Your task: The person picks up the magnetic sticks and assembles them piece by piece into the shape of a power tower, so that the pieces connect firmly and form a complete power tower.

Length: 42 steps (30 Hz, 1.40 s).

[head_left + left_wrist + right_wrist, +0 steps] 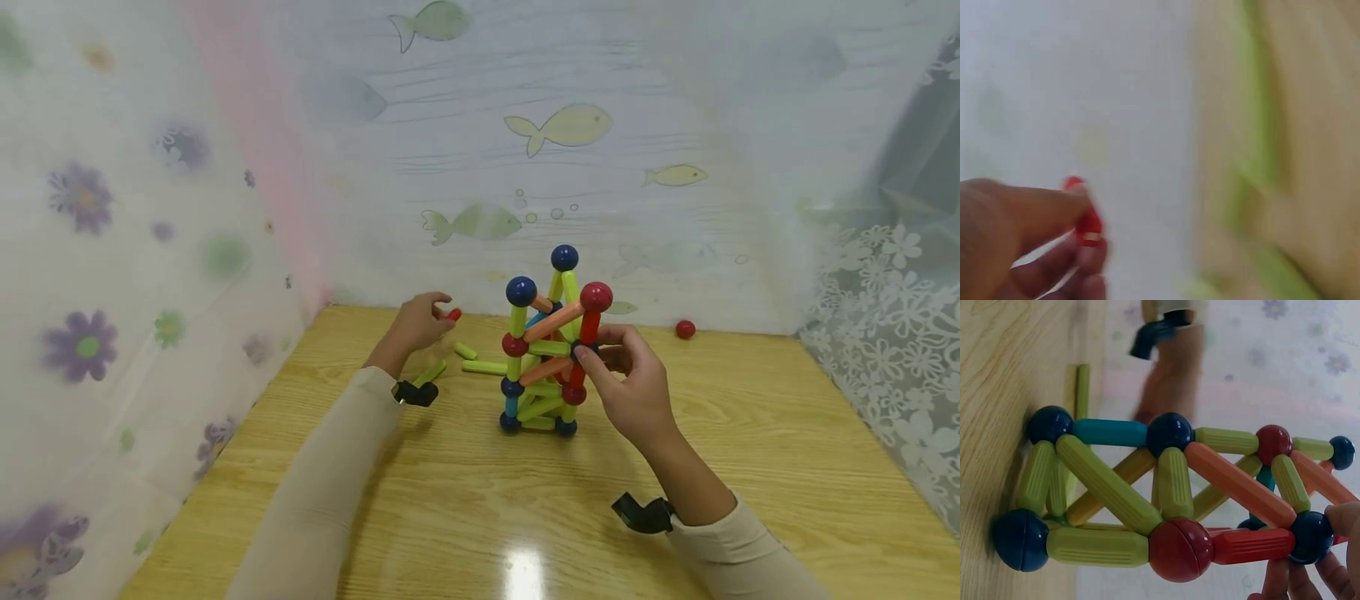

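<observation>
A tower of colored rods and balls stands upright on the table, built of green, orange, red and blue rods joined by dark blue and red balls. My right hand pinches a dark blue ball on the tower's right side, thumb in front and fingers behind. To the left of the tower, my left hand is raised over the table, a short red rod pinched between thumb and fingers. Loose green rods lie between that hand and the tower. The left wrist view is blurred.
A red ball sits at the back right of the wooden table. Behind it hangs a pale curtain with printed fish. More curtain with flowers stands along the left, and a lacy sheet along the right.
</observation>
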{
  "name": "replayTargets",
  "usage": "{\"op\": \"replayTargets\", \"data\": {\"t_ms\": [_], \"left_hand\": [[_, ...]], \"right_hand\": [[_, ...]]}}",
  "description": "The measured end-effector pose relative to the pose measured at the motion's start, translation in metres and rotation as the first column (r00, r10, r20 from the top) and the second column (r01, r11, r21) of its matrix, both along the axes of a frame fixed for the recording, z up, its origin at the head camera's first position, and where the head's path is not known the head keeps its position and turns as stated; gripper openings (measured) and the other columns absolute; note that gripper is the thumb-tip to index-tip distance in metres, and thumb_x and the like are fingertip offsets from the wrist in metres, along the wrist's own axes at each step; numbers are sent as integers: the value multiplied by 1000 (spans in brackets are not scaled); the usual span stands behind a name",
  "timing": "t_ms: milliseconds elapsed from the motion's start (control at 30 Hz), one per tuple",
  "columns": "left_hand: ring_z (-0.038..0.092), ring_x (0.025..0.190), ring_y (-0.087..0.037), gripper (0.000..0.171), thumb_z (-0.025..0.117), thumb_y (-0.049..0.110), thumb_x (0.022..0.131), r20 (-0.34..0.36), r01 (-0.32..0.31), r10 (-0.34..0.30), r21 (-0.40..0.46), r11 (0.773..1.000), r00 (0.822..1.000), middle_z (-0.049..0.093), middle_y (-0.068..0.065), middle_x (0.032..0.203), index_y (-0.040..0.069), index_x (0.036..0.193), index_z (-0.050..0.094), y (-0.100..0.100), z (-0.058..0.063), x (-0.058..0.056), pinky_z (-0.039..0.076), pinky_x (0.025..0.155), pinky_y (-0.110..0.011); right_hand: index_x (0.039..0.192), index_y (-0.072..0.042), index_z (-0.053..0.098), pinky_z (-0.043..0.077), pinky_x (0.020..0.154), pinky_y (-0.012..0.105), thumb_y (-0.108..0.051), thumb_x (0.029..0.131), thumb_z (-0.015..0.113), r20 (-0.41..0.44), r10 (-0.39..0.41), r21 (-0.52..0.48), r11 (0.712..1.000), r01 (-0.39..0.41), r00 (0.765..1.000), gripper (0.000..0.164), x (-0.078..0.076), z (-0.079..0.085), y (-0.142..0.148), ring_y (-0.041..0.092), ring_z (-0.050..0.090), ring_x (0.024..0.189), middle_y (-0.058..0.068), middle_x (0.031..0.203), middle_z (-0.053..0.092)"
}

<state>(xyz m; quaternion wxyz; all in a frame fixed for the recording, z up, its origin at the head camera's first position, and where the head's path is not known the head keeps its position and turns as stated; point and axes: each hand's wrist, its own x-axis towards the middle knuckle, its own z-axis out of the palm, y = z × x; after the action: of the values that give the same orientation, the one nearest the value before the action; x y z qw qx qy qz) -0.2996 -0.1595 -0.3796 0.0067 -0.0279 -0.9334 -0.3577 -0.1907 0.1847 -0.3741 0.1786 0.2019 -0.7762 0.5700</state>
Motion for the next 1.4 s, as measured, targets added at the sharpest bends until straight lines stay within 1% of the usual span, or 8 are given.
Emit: {"op": "replayTargets", "data": {"t_ms": [100,233,433,633,867,1133,1233,1400], "left_hand": [[66,96,-19,38,72,32,99,-212,37,3,182,983,977,72,-8,118,12,132,69,20,46,17,56,81,-36],[68,99,-19,29,76,31,97,-462,247,-78,317,916,883,75,-2,111,14,120,76,59,108,49,56,82,-37],[64,98,-7,25,74,26,98,-597,458,-328,76,886,733,75,5,111,14,120,77,109,148,88,53,81,-30],[61,93,-9,23,75,22,97,-543,412,-419,-142,900,728,71,3,111,13,119,78,124,145,100,53,76,-26],[60,90,-11,24,74,19,98,-526,426,-464,-202,882,713,68,1,110,11,120,78,121,139,99,53,73,-25],[61,94,-11,25,76,20,96,-502,412,-470,-230,882,726,67,0,113,12,120,78,123,134,99,54,76,-25],[61,101,-14,36,79,23,94,-580,372,-404,-179,911,708,65,-2,121,12,128,73,121,127,101,55,84,-27],[57,96,-21,40,79,23,92,-750,239,-118,54,970,651,58,-8,111,5,123,62,114,92,114,52,84,-31]], "right_hand": [[127,-10,62,54,89,20,-24,101,70,1,3,-1,1000,-3,1000,30,0,0,0,15,68,98,0,117,66],[127,-10,62,55,88,20,-24,101,69,-5,-4,1,1000,4,1000,30,0,1,2,16,68,98,-1,117,66],[127,-9,62,55,87,20,-25,101,69,-8,-16,9,1000,16,1000,31,0,2,4,15,69,97,0,117,66],[127,-10,62,55,86,20,-25,102,69,-9,-11,17,1000,11,1000,30,-2,1,3,12,69,97,0,117,66],[127,-11,62,55,88,20,-24,102,69,-14,16,0,1000,-16,1000,29,-1,1,2,14,69,98,-1,117,66],[126,-10,62,54,88,19,-23,102,69,-6,9,0,1000,-9,1000,29,-1,-1,2,13,68,98,-1,117,65],[126,-10,62,54,88,20,-24,102,69,-5,1,4,1000,-1,1000,29,-1,-2,2,13,69,98,-1,116,66],[125,-10,62,55,87,21,-26,101,70,1,-3,9,1000,3,1000,30,0,-2,1,14,69,98,0,116,67]]}}
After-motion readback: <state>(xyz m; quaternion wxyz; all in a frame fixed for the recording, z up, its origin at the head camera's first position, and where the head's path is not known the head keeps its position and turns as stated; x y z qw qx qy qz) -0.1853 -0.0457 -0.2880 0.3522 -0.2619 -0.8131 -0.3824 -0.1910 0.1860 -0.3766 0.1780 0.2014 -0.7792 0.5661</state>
